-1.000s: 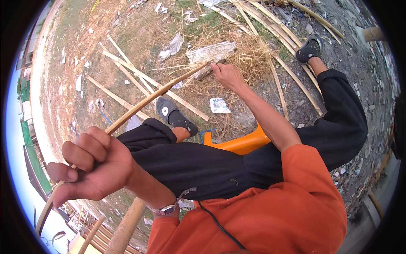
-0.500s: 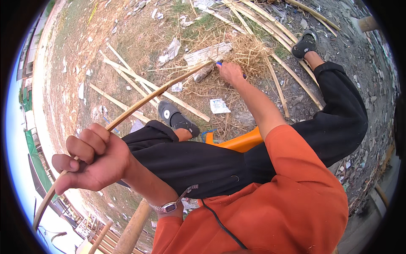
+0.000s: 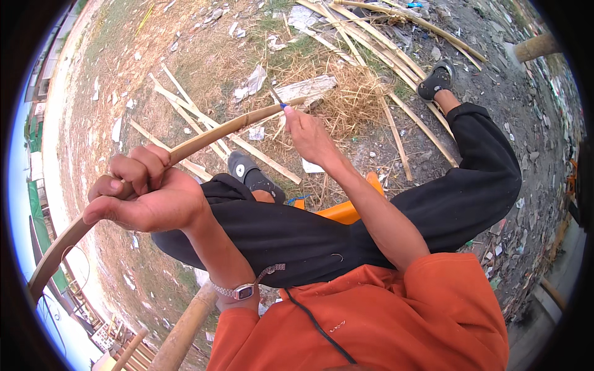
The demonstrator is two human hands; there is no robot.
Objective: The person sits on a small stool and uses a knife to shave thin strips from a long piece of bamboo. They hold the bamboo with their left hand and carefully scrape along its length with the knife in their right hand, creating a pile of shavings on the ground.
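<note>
A long bamboo strip (image 3: 216, 132) runs slantwise from the lower left edge up toward the middle, bending downward at its near end. My left hand (image 3: 158, 195) is closed around it at the left, palm up. My right hand (image 3: 309, 135) grips a knife with a blue-marked handle, mostly hidden in the fingers. The narrow dark knife blade (image 3: 276, 96) crosses the strip near its far end. Beyond that end, a pale weathered piece of wood (image 3: 306, 87) lies on the ground beside a heap of bamboo shavings (image 3: 359, 99).
Split bamboo strips (image 3: 263, 156) lie on the ground at left, and longer ones (image 3: 399, 59) at the upper right. My shoes (image 3: 244, 170) stand on either side. An orange plastic seat (image 3: 341, 213) is beneath me. A bamboo pole (image 3: 185, 321) slants at lower left.
My right hand with the knife has come back toward me and to the left along the strip. My left hand has risen slightly, and the strip's far end shows past the blade.
</note>
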